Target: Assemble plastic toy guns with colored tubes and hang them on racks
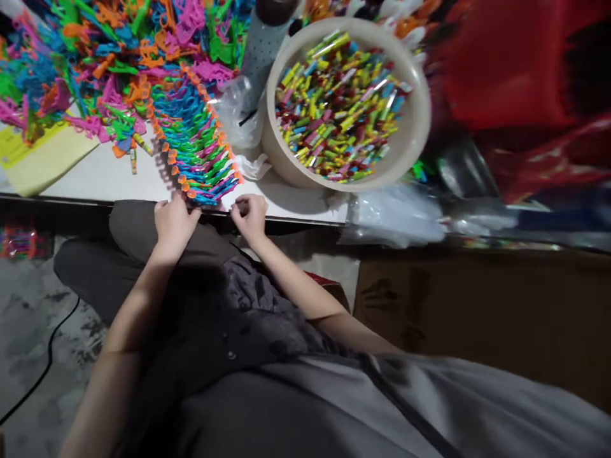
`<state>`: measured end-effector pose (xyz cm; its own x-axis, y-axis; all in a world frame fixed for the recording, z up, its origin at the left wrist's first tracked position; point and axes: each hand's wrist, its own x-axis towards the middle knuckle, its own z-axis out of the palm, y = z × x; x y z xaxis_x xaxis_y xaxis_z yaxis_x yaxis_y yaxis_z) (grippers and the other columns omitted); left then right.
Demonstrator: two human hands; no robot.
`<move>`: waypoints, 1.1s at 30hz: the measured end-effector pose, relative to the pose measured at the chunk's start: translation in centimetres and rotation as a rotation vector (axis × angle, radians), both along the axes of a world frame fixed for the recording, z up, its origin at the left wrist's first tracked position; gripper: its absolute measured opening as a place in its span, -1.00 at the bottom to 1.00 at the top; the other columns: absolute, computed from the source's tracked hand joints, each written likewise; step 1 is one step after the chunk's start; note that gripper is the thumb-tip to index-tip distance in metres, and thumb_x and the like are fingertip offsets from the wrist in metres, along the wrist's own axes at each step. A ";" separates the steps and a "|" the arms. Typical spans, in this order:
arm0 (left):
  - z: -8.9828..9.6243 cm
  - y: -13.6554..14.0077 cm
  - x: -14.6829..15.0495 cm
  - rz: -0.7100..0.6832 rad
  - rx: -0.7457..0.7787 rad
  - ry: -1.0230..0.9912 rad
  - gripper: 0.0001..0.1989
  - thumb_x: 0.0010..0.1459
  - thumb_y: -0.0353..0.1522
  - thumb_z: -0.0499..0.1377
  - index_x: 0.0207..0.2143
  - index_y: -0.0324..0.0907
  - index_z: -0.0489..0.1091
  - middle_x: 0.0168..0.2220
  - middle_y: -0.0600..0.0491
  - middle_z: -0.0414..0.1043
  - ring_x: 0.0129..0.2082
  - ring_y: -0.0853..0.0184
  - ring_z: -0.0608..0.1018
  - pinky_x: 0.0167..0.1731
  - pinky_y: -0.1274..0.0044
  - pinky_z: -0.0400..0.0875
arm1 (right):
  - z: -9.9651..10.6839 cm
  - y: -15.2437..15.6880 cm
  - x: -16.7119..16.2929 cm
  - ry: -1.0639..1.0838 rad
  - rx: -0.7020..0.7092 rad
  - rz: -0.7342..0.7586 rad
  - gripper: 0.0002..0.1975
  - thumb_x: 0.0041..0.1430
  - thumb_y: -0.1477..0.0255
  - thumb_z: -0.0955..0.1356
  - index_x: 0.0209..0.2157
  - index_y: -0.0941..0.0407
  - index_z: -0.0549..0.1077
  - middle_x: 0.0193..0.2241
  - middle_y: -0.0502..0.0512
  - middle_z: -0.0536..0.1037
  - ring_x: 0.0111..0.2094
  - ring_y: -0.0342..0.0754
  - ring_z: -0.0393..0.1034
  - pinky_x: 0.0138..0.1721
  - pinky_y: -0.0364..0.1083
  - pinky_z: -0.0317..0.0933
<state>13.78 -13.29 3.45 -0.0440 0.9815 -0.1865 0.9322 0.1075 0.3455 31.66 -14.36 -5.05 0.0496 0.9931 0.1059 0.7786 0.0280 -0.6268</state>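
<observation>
A double row of small plastic pieces [200, 140] in blue, green and pink lies on the white tabletop, lined on both sides by orange knobs [174, 170]. At its near left corner is my left hand [174, 224], fingers bent against the end of the row and thumb pointing inward. My right hand [252, 217] is at the near right corner by the table edge, its fingers curled in toward the thumb. Whatever lies between the fingers of either hand is hidden or too small to name.
A heap of colourful plastic pieces [143, 38] covers the back left. To the right stands a white bucket [420, 127] of small, bright wrapped bits. Clear plastic bags [396, 216] hang over the table edge. Yellow paper [57, 159] lies at left; a cardboard box [477, 305] is below right.
</observation>
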 end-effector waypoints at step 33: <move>-0.2 2.2 -3.9 0.050 -0.142 -0.178 -0.71 0.09 -0.34 0.09 -0.15 -0.21 0.45 -0.11 -0.19 0.50 -0.06 0.06 0.51 -0.10 0.37 0.35 | 3.2 6.7 -0.4 0.173 -0.522 0.517 -0.79 0.07 0.37 0.28 -0.55 0.17 0.40 -0.56 0.09 0.48 -0.49 -0.12 0.30 -0.40 -0.16 0.12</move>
